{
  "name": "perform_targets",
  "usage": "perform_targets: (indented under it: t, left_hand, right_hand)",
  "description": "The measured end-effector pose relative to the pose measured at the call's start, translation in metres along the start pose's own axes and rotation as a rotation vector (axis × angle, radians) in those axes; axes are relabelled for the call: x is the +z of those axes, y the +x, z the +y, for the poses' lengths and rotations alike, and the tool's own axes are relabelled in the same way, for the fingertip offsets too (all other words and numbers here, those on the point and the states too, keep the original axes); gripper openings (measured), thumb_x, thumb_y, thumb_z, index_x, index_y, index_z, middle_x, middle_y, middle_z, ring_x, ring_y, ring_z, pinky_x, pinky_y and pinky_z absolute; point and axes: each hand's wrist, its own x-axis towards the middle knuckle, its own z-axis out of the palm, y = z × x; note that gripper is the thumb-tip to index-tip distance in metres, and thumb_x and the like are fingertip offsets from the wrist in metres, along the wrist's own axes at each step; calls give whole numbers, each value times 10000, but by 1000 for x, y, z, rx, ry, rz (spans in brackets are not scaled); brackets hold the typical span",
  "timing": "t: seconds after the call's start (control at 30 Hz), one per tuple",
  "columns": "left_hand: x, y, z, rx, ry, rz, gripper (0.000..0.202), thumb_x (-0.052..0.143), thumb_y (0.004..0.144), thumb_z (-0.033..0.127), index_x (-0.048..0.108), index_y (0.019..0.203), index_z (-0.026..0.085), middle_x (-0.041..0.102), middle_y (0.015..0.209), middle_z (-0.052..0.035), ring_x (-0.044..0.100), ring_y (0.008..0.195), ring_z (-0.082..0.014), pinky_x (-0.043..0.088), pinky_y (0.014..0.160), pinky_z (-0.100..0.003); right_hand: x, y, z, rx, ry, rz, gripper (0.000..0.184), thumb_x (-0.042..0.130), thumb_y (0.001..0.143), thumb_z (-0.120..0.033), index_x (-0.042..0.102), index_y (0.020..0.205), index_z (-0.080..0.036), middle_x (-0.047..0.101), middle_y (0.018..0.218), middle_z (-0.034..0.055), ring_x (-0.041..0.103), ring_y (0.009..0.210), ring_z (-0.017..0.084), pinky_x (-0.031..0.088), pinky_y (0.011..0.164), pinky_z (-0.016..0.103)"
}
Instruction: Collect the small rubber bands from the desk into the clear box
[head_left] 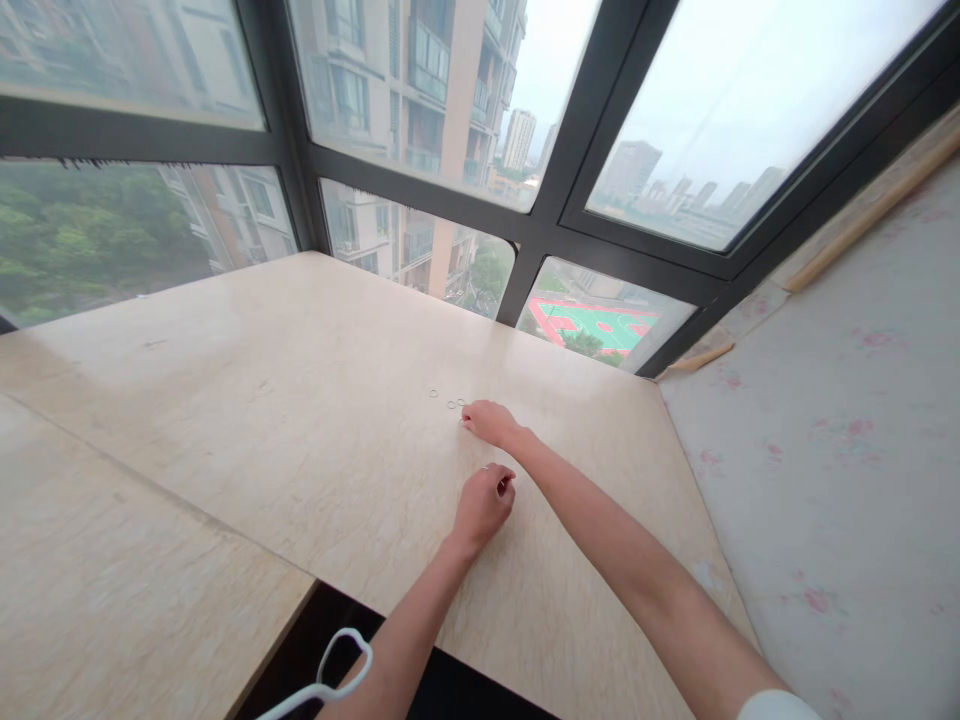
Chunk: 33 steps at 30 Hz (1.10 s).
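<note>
My right hand is closed, its fingertips low over the marble-patterned surface, close beside three small thin rings. One ring lies farthest left; a second ring and a third ring lie almost touching, right by my fingers. My left hand is held nearer to me, with its fingers curled and thumb and fingertips drawn together. A thin band shows on one of its fingers. Whatever either hand pinches is too small or too hidden to make out.
The pale marble-patterned counter runs back to dark window frames. A seam crosses its left part. In front is a dark gap. A white looped strip shows at bottom left. A flower-patterned wall borders the right.
</note>
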Motion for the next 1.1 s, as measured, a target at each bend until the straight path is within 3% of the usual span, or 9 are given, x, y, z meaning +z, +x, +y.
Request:
perform_targets:
  t: [0.33, 0.43, 0.53, 0.63, 0.77, 0.83, 0.97, 1.1]
  left_hand:
    - [-1, 0, 1, 6, -8, 21, 189, 524, 788, 64, 661, 879, 157, 690, 840, -53, 605, 757, -170, 454, 717, -284]
    - [-1, 1, 1, 1, -3, 17, 198, 523, 782, 59, 665, 880, 157, 699, 858, -58, 616, 779, -178, 457, 730, -291]
    - [-2, 2, 2, -5, -7, 13, 204, 525, 777, 55, 668, 880, 157, 707, 873, -62, 626, 802, -185, 462, 751, -299]
    - [-4, 2, 3, -7, -6, 13, 207, 524, 775, 56, 669, 882, 157, 712, 878, -63, 633, 815, -190, 467, 763, -308]
    - [-4, 3, 3, 14, -24, 18, 196, 523, 783, 74, 670, 874, 166, 715, 871, -58, 640, 801, -186, 478, 765, -311]
    - [-4, 3, 2, 27, -34, 24, 186, 520, 788, 87, 668, 866, 170, 716, 870, -57, 645, 798, -186, 485, 765, -313]
    - [-4, 3, -1, 36, -40, 28, 174, 511, 797, 132, 666, 863, 175, 720, 877, -61, 657, 802, -196, 500, 767, -330]
    - [-4, 3, -4, 49, -45, 25, 179, 501, 796, 185, 666, 867, 184, 725, 887, -65, 666, 809, -205, 513, 781, -348]
  right_hand:
    - [-10, -6, 2, 8, -19, -133, 253, 588, 921, -326, 608, 1104, -153, 630, 1111, 66, 628, 951, 193, 526, 825, 404]
    - [-8, -19, 13, -9, 96, -89, 166, 627, 886, -294, 636, 957, -144, 657, 965, 39, 634, 867, 174, 527, 783, 373]
    - [-5, -41, 28, -20, 275, 34, 74, 677, 778, -189, 611, 766, -157, 648, 792, 14, 625, 805, 174, 515, 746, 333]
    - [-2, -72, 44, -10, 497, 175, 57, 616, 744, -155, 562, 744, -175, 633, 756, 4, 623, 736, 153, 519, 648, 275]
    - [6, -129, 60, 24, 790, 358, 75, 527, 806, -258, 495, 797, -190, 647, 926, 47, 653, 745, 137, 538, 565, 242]
    - [11, -161, 67, 58, 895, 450, 144, 521, 830, -328, 469, 792, -199, 651, 917, 56, 660, 717, 135, 547, 564, 254]
    - [22, -225, 80, 161, 1025, 574, 230, 592, 832, -407, 507, 786, -199, 640, 639, 8, 628, 539, 132, 524, 506, 262]
    - [35, -285, 93, 320, 1181, 643, 324, 703, 755, -470, 561, 783, -180, 715, 767, 69, 686, 566, 164, 507, 465, 245]
